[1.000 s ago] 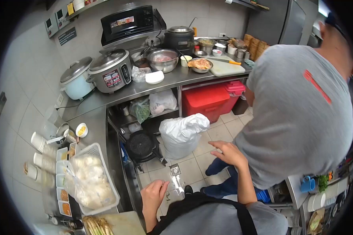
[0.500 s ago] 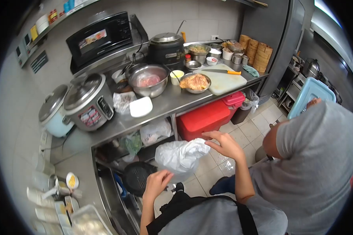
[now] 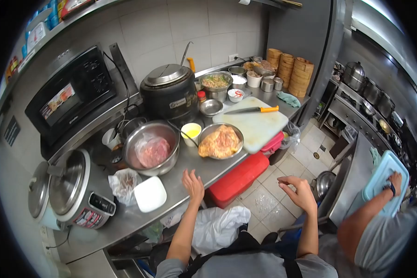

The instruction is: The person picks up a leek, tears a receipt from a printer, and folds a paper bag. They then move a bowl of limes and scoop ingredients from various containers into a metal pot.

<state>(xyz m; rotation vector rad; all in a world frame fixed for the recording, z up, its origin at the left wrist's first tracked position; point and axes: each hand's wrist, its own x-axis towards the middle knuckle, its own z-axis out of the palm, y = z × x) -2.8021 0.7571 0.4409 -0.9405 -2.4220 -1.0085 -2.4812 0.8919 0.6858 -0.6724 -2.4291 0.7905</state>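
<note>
My left hand (image 3: 193, 186) is raised over the counter's front edge, fingers stretched out and holding nothing. It is nearest to a white square container (image 3: 150, 194) and a metal bowl of marinated meat (image 3: 221, 140). My right hand (image 3: 300, 193) hovers over the tiled floor, right of the red bin (image 3: 239, 180); its fingers are loosely bent, apart from the thumb, with nothing between them. Below and between my hands a white plastic bag (image 3: 219, 228) stands near my feet, touched by neither hand. A larger steel bowl (image 3: 170, 160) holds raw meat in clear plastic.
On the counter are a cutting board (image 3: 268, 125), a knife with an orange handle (image 3: 269, 109), a black soup warmer (image 3: 169, 99), a yellow-filled cup (image 3: 190, 134) and rice cookers (image 3: 69, 185). At right, a co-worker's hand (image 3: 394, 183) rests on a light-blue lid (image 3: 380, 178).
My hands have left the white bag and risen toward the counter. The view has shifted closer to the counter. The co-worker now appears farther right, bent over the blue lid.
</note>
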